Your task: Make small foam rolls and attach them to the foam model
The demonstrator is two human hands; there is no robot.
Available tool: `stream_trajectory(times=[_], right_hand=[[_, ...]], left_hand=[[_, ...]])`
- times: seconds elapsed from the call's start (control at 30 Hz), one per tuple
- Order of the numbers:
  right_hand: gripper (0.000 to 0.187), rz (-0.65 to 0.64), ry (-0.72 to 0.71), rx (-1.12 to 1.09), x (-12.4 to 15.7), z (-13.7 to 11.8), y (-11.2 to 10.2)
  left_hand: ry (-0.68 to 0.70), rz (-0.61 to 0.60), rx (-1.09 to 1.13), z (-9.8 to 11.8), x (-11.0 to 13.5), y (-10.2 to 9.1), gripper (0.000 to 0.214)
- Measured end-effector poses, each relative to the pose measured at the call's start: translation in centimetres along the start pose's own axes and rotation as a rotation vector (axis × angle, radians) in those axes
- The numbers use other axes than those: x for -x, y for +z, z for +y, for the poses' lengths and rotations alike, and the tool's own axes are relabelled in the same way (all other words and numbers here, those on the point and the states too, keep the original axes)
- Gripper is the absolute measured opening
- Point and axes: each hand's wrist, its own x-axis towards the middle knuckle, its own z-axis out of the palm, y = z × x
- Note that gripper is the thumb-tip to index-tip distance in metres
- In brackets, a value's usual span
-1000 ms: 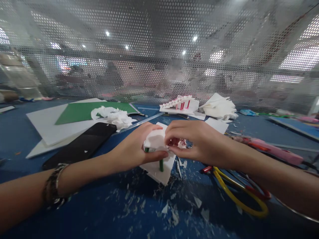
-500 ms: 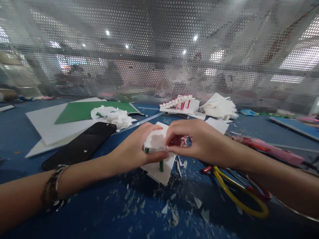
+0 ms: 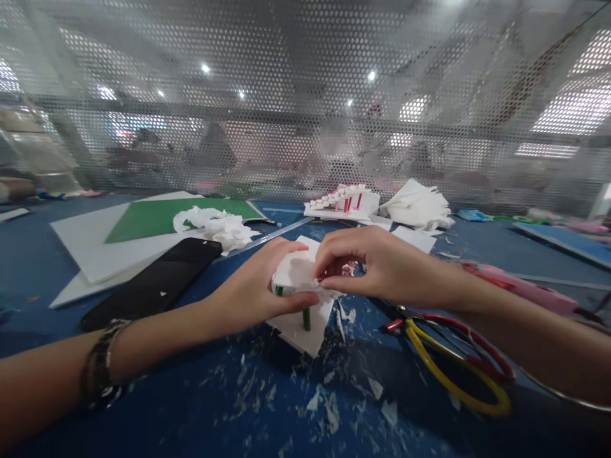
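Observation:
A small white model point(image 3: 292, 270) with green posts point(image 3: 306, 318) stands on a white base board point(image 3: 298, 340) in front of me. My left hand point(image 3: 272, 280) is closed round the model's left side, thumb along its near edge and fingers behind the top. At the right edge of that top, my right hand point(image 3: 367, 264) has thumb and forefinger pinched together. Whatever lies between those fingertips is too small or hidden to make out. Some red and white bits point(image 3: 351, 268) show behind the right hand.
Scissors with yellow and red handles point(image 3: 436, 362) lie under my right forearm, near a pink glue gun point(image 3: 529, 289). A black phone point(image 3: 153, 280), a green sheet point(image 3: 147, 219) and crumpled paper point(image 3: 229, 230) are on the left. A stair model point(image 3: 344, 202) stands behind. Paper scraps point(image 3: 329, 407) litter the blue table.
Both hands stay on the white model, with only a slight shift of the right fingers. The whole view has moved a little, and more of the scissors shows.

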Motion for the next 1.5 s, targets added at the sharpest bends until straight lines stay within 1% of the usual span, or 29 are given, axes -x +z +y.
stream_trajectory(times=[0.2, 0.4, 0.5, 0.6, 0.73, 0.83, 0.93, 1.1, 1.17, 1.3, 1.4, 1.5], right_hand=[[0.008, 0.058, 0.009, 0.006, 0.2, -0.2, 0.3], [0.016, 0.134, 0.017, 0.016, 0.5, -0.3, -0.9], [0.015, 0.100, 0.000, 0.044, 0.4, -0.3, -1.0], [0.012, 0.056, -0.036, 0.052, 0.3, -0.3, -0.5], [0.010, 0.054, -0.025, 0.053, 0.1, -0.5, 0.2], [0.010, 0.108, 0.005, 0.078, 0.1, -0.7, 0.7], [0.007, 0.171, 0.031, 0.099, 0.0, -0.9, 1.2], [0.006, 0.236, 0.054, 0.061, 0.0, -1.0, 1.7], [0.007, 0.210, 0.058, 0.053, 0.1, -0.9, 1.3], [0.012, 0.052, 0.013, 0.040, 0.5, -0.9, -0.2], [0.016, -0.015, -0.012, 0.121, 0.7, -1.0, -0.8], [0.015, -0.057, -0.052, 0.224, 0.5, -1.1, -0.7]], left_hand=[[-0.011, -0.002, 0.001, -0.2, 0.0, 0.0, 0.048], [-0.021, -0.009, 0.021, -0.1, 0.1, 0.0, 0.048], [-0.029, -0.014, 0.021, -0.1, 0.1, 0.0, 0.048], [-0.041, -0.021, 0.018, -0.1, 0.1, 0.0, 0.048], [-0.021, -0.012, 0.019, 0.0, 0.0, -0.1, 0.046], [-0.028, 0.002, 0.020, 0.0, 0.0, 0.0, 0.046], [-0.038, 0.016, 0.020, -0.1, 0.1, 0.1, 0.047], [-0.030, 0.031, -0.007, -0.1, 0.1, 0.2, 0.047], [-0.037, 0.026, -0.020, -0.1, 0.1, 0.1, 0.047], [-0.032, 0.015, -0.012, 0.1, 0.1, 0.0, 0.047], [-0.025, 0.015, 0.000, 0.1, 0.1, 0.0, 0.046], [-0.017, 0.015, -0.023, 0.1, 0.1, 0.0, 0.046]])
